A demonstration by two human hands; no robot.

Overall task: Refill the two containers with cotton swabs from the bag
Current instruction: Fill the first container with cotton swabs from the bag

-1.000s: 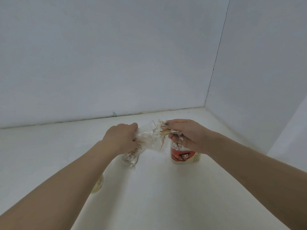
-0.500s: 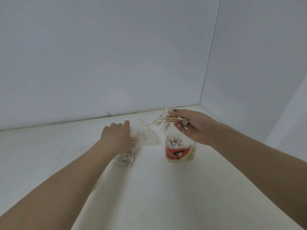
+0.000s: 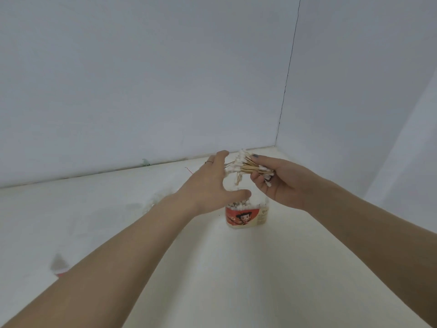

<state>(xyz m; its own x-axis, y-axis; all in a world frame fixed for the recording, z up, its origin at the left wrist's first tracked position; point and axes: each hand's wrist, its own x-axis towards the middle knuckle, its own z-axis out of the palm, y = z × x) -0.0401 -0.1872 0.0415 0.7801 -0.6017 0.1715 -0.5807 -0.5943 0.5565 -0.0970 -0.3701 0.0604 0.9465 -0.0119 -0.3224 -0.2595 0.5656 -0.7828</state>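
A bundle of cotton swabs [image 3: 246,165] was gripped in the curled fingers of the right hand [image 3: 281,183], held at centre frame above the open container [image 3: 247,215]. The left hand [image 3: 210,183] was spread wide, fingertips at the bundle's white tips, nothing clasped. The red-labelled container, already packed with swabs, stood on the white tabletop [image 3: 236,280]. The bag [image 3: 151,203] was glimpsed, blurred, left of the left forearm.
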